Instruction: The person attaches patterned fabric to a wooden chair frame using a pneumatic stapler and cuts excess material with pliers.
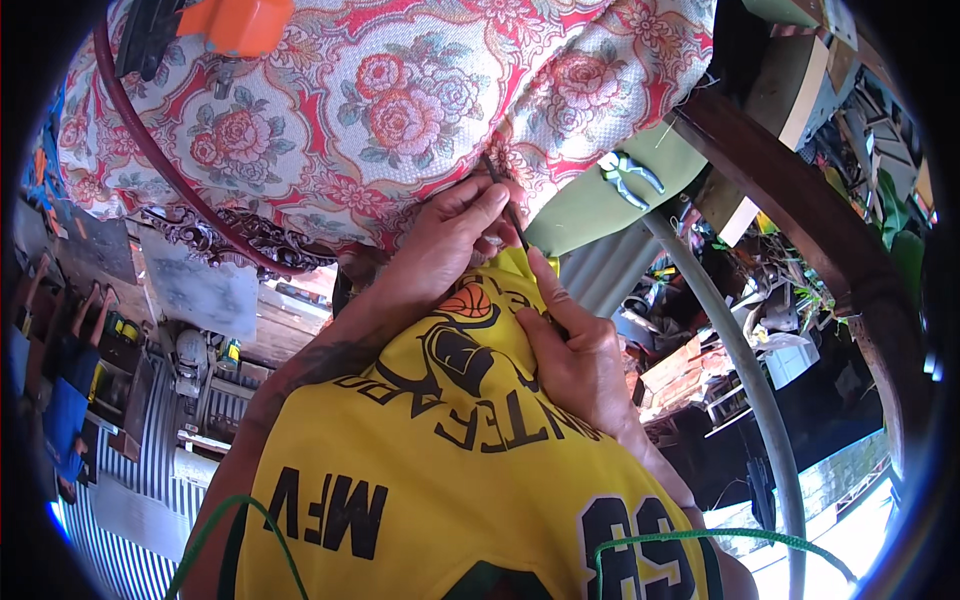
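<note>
While one left hand [450, 228] pinches one thin dark rod [518, 226], upper centre, one half-curled right hand [582, 350] meets its lower end, grip unclear | one red-and-white floral fabric [420, 110], top | one grey-handled pliers [628, 186], upper right

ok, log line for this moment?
left hand: at slim dark rod | right hand: at rod's near end | rod: far tip at floral fabric | pliers: on green surface
</note>
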The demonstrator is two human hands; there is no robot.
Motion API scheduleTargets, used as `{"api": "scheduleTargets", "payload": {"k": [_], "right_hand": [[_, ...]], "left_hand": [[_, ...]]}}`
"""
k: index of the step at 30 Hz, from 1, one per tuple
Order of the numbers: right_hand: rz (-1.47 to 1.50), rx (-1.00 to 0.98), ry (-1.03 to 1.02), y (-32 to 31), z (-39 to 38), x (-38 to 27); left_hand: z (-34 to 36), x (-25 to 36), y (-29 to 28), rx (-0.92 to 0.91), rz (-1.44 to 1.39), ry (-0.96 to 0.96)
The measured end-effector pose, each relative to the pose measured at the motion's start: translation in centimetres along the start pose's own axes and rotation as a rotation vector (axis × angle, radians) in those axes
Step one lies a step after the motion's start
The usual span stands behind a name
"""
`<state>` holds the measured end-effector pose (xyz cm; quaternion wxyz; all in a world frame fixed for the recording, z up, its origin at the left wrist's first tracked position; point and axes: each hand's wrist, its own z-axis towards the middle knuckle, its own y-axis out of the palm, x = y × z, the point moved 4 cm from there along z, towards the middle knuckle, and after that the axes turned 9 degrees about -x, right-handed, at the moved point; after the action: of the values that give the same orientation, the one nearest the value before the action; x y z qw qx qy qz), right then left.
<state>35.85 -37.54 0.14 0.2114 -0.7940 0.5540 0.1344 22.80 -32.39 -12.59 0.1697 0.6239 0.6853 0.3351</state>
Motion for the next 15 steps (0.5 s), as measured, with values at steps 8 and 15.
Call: {"api": "scheduleTargets", "payload": {"k": [8, 15], "right_hand": [[-0.047, 0.017, 0.010, 0.8, -0.1, -0.9], [0.032, 0.007, 0.059, 0.8, -1.0, -1.3]], "left_hand": [[0.2, -0.2, -0.7, -0.036, -0.044, -0.018], [-0.4, -0.2, -0.4, -0.149, -0.074, 0.023]]}}
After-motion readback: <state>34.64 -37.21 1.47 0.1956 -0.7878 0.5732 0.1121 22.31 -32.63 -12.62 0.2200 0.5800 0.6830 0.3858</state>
